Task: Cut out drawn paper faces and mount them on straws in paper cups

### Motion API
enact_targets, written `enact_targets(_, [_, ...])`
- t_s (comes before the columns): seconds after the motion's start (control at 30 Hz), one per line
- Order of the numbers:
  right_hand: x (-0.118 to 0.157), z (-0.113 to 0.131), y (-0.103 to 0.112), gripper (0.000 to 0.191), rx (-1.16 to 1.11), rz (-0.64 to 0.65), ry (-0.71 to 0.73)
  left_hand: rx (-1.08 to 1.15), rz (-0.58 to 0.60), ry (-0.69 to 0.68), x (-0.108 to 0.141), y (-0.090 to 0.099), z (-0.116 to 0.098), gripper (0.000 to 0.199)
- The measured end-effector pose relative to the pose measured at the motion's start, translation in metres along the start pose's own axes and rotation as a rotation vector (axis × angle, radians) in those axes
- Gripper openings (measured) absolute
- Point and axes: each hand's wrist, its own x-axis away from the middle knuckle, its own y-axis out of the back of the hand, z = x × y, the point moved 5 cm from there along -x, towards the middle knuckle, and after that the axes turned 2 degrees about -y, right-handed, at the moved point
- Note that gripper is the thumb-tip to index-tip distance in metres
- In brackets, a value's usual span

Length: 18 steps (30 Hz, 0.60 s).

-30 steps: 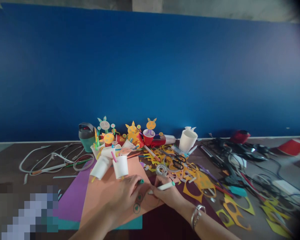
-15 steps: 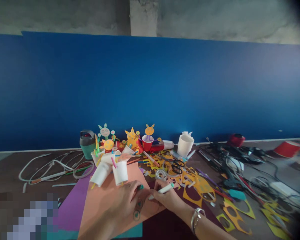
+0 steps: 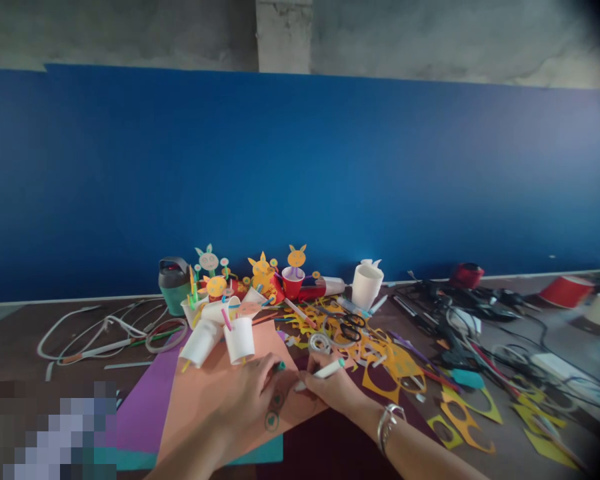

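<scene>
My right hand (image 3: 333,390), a silver bracelet on its wrist, is closed around a white marker (image 3: 327,370) with a green end. The marker's other end points down at a sheet of peach paper (image 3: 200,393). On that sheet my left hand (image 3: 250,390) rests with curled fingers, a small green marker cap (image 3: 280,366) held between them. Green circles with hearts inside (image 3: 272,421) are drawn on the paper between my hands. Purple paper (image 3: 147,400) and teal paper (image 3: 263,451) stick out from under the peach sheet.
White paper cups (image 3: 240,341) lie on the sheet's far part. Behind them stand paper animal figures (image 3: 297,256) and a teal bottle (image 3: 175,293). Scissors (image 3: 353,327), tape (image 3: 320,343) and yellow paper scraps (image 3: 383,380) spread rightward; a glue gun (image 3: 463,363) lies among cables.
The view has shifted slightly. The marker stays in my right hand at the paper, tilted a little differently. My left hand keeps its place with the cap.
</scene>
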Motion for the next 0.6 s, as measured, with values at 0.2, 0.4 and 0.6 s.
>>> enact_targets(0.2, [-0.0004, 0.0, -0.0025, 0.022, 0.041, 0.014, 0.019, -0.004, -0.02, 0.007, 0.001, -0.0025, 0.0043, 0.013])
enact_targets(0.4, [-0.0002, -0.0052, -0.0029, 0.022, 0.029, 0.042, -0.005, 0.019, 0.002, 0.012, 0.0006, -0.0023, 0.0036, 0.014])
enact_targets(0.6, [0.0016, 0.0044, -0.0012, 0.024, 0.083, 0.036, 0.039, -0.024, -0.023, -0.003, -0.0001, -0.0009, 0.002, 0.013])
